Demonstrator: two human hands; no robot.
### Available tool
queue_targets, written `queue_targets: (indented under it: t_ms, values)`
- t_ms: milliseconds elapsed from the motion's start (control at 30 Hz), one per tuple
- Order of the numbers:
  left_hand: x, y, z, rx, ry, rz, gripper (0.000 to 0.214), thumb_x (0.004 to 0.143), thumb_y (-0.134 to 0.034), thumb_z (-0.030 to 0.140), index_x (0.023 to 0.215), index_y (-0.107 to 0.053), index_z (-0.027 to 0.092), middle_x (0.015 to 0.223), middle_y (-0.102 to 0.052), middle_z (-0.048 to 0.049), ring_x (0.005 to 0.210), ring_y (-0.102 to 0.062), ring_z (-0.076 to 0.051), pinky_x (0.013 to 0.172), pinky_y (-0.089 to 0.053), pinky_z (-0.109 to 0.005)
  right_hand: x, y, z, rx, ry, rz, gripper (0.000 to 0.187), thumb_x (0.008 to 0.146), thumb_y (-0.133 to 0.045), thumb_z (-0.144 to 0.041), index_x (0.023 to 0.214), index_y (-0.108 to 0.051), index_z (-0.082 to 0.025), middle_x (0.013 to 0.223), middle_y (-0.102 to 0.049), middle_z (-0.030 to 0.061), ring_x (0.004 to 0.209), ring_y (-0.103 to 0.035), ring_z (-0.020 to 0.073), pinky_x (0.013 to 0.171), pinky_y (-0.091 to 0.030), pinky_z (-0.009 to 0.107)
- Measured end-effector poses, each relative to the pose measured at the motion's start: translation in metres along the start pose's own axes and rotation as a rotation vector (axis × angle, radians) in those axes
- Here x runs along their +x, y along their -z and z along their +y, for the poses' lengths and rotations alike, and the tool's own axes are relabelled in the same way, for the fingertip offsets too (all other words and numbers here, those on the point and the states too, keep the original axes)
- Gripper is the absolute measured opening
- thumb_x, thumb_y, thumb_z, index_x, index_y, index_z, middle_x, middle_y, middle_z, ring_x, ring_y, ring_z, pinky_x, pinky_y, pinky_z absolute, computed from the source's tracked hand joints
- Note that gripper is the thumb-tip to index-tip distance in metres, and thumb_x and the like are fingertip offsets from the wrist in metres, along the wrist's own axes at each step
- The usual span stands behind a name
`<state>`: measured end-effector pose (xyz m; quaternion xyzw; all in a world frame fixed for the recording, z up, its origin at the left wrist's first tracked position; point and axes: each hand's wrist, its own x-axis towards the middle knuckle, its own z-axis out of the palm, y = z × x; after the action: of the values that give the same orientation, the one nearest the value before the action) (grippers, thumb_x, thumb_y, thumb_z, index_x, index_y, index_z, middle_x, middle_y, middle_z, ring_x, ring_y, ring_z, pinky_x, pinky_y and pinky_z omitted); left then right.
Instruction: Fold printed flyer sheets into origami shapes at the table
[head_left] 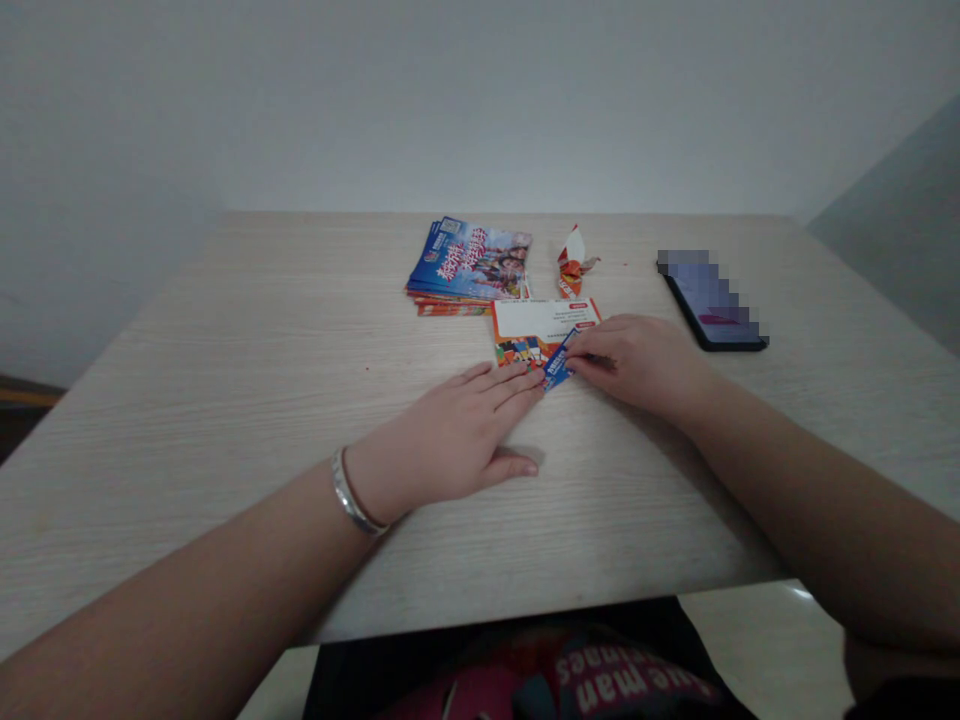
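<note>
Left hand (457,440) open, flat; right hand (637,362) pinching folded flyer (534,320). Just beyond: flyer stack (472,262), folded-paper figure (571,268). Rightward: smartphone (711,305).

"man" reads on the dark cloth garment with pink print (540,690), bottom centre. Upper centre, the stack of blue paper leaflets (442,268) bears a QR code (450,226) and blurred Chinese characters; print on the white, orange-edged paper sheet (532,318) is illegible.

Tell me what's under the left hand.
Under the left hand is the table; the fingertips lie over the near edge of the paper. What they cover is hidden.
</note>
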<state>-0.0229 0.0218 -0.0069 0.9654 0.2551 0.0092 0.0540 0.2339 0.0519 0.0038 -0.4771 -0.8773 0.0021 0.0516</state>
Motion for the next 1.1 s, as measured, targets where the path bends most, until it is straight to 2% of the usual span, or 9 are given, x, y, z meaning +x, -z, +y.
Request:
queue_targets:
  t_ms: [133, 367, 600, 733, 833, 1000, 1100]
  values:
    - [0.003, -0.004, -0.005, 0.008, 0.024, 0.033, 0.073, 0.101, -0.034, 0.059, 0.154, -0.031, 0.008, 0.163, -0.027, -0.0167, 0.153, -0.024, -0.025, 0.125, -0.019, -0.042, 0.001, -0.001, -0.003, -0.027, -0.049, 0.012, 0.033, 0.098, -0.046, -0.038, 0.109, -0.074, -0.024, 0.112, -0.076, 0.0063, 0.101, -0.069, 0.0239, 0.082, -0.049, 0.035]
    - [0.005, -0.002, -0.005, -0.002, 0.031, 0.03, 0.069, 0.101, -0.035, 0.059, 0.151, -0.037, 0.01, 0.161, -0.032, -0.0172, 0.151, -0.03, -0.027, 0.123, -0.023, -0.045, 0.005, -0.001, -0.023, -0.137, -0.257, 0.014, 0.045, 0.094, -0.049, -0.057, 0.109, -0.073, -0.021, 0.111, -0.076, 0.0097, 0.095, -0.07, 0.0269, 0.073, -0.046, 0.033]
    - [0.003, 0.006, -0.008, -0.015, 0.006, 0.024, 0.064, 0.1, -0.042, 0.056, 0.145, -0.046, 0.01, 0.159, -0.037, -0.0172, 0.149, -0.033, -0.026, 0.122, -0.027, -0.04, 0.004, -0.001, -0.024, -0.212, -0.253, 0.025, 0.048, 0.093, -0.047, -0.062, 0.107, -0.072, -0.022, 0.108, -0.077, 0.0083, 0.094, -0.069, 0.0272, 0.071, -0.041, 0.034]
    - [0.001, 0.012, -0.008, -0.009, 0.009, 0.04, 0.06, 0.1, -0.042, 0.056, 0.138, -0.056, 0.011, 0.149, -0.051, -0.016, 0.139, -0.047, -0.027, 0.117, -0.035, -0.04, 0.004, -0.002, -0.026, -0.22, -0.283, 0.03, 0.055, 0.09, -0.047, -0.068, 0.104, -0.072, -0.021, 0.107, -0.077, 0.0094, 0.09, -0.069, 0.028, 0.067, -0.04, 0.034]
    - [0.001, 0.017, -0.006, -0.006, 0.001, 0.05, 0.053, 0.102, -0.04, 0.053, 0.128, -0.064, 0.014, 0.136, -0.063, -0.0134, 0.128, -0.057, -0.028, 0.112, -0.041, -0.044, 0.005, -0.003, -0.031, -0.217, -0.297, 0.024, 0.059, 0.087, -0.048, -0.072, 0.102, -0.071, -0.02, 0.107, -0.076, 0.011, 0.09, -0.069, 0.0286, 0.067, -0.041, 0.035]
    - [0.001, 0.019, -0.006, -0.04, 0.005, 0.04, 0.041, 0.101, -0.045, 0.045, 0.117, -0.07, 0.017, 0.13, -0.067, -0.0119, 0.125, -0.059, -0.028, 0.109, -0.044, -0.046, 0.006, -0.004, -0.038, -0.217, -0.317, 0.031, 0.069, 0.085, -0.043, -0.077, 0.101, -0.07, -0.015, 0.106, -0.074, 0.0152, 0.089, -0.069, 0.0308, 0.071, -0.044, 0.037]
    - [0.0, 0.02, -0.006, -0.046, 0.014, 0.027, 0.039, 0.099, -0.05, 0.046, 0.114, -0.071, 0.016, 0.128, -0.067, -0.0126, 0.125, -0.058, -0.029, 0.108, -0.045, -0.046, 0.006, -0.005, -0.04, -0.214, -0.295, 0.053, 0.069, 0.085, -0.045, -0.077, 0.101, -0.069, -0.014, 0.107, -0.073, 0.0161, 0.093, -0.068, 0.0313, 0.081, -0.046, 0.041]
